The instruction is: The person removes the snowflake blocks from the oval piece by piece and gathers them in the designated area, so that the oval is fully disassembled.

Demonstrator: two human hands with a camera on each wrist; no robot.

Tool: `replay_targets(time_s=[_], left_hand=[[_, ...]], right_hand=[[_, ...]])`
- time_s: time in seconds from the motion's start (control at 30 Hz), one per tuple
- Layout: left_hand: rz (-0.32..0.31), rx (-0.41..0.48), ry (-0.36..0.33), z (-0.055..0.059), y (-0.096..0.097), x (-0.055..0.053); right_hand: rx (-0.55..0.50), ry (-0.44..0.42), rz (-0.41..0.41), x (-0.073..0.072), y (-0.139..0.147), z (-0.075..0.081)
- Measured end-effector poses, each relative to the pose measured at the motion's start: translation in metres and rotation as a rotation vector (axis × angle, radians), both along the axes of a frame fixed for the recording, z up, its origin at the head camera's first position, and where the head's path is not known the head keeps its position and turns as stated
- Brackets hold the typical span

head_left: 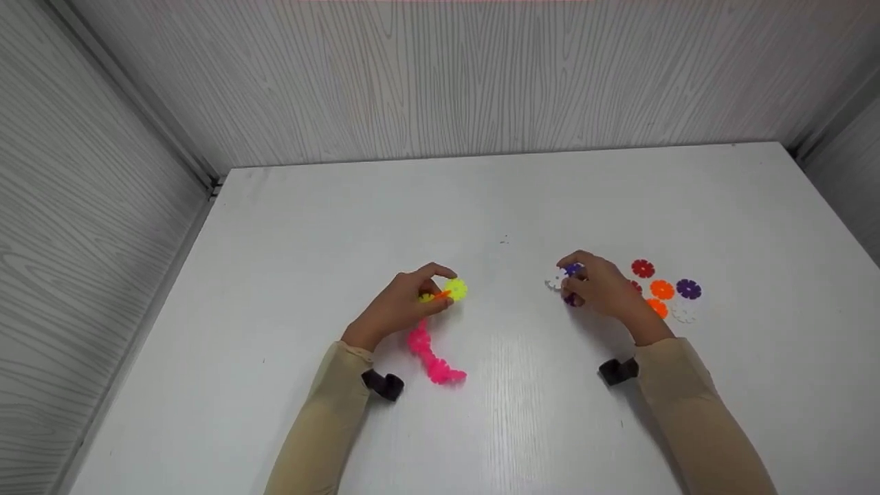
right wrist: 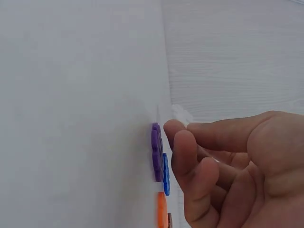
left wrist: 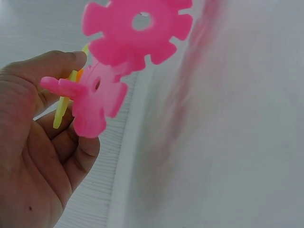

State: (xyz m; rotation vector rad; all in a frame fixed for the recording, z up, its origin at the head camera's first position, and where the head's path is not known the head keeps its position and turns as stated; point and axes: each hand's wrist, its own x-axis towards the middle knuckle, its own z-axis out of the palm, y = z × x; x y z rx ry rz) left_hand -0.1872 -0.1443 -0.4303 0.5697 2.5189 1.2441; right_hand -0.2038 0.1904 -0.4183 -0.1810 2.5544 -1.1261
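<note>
My left hand [head_left: 405, 302] pinches a chain of notched plastic snowflake discs. Close to its fingertips are a yellow disc [head_left: 456, 289] and an orange disc [head_left: 442, 295]. The chain's pink discs [head_left: 434, 364] hang down beneath the palm; two of them loom large in the left wrist view, one pink disc [left wrist: 140, 28] nearest. On the right, my right hand [head_left: 599, 285] pinches a white disc [head_left: 554, 281], which shows as a pale blur past the fingertips in the right wrist view. A blue disc [head_left: 573, 269] and a purple disc [right wrist: 156, 152] lie by those fingers, partly hidden.
Right of the right hand lie several loose discs: a red disc [head_left: 643, 268], an orange disc [head_left: 662, 289], a purple disc [head_left: 689, 289] and a white disc [head_left: 683, 313]. They rest on a white table [head_left: 344, 227] with wood-grain panels [head_left: 447, 82] around it.
</note>
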Motion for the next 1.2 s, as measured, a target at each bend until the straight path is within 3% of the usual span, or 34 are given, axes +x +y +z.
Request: replay_targets(time_s=[0.33, 0.5, 0.73, 1.0, 1.2], left_hand=[[-0.011, 0.009, 0.015, 0.0, 0.002, 0.001], [0.007, -0.008, 0.008, 0.002, 0.003, 0.002], [0.029, -0.026, -0.026, 0.002, 0.006, 0.002], [0.011, -0.031, 0.058, 0.006, 0.012, 0.008], [-0.016, -0.038, 0.081, 0.005, 0.017, 0.01]], right_hand=[[0.039, 0.011, 0.015, -0.001, -0.002, -0.001], [0.071, 0.057, 0.005, 0.003, -0.007, 0.002], [0.026, 0.103, 0.044, 0.009, -0.016, 0.008], [0.01, 0.096, 0.12, 0.019, -0.029, 0.016], [-0.018, 0.135, 0.187, 0.028, -0.04, 0.02]])
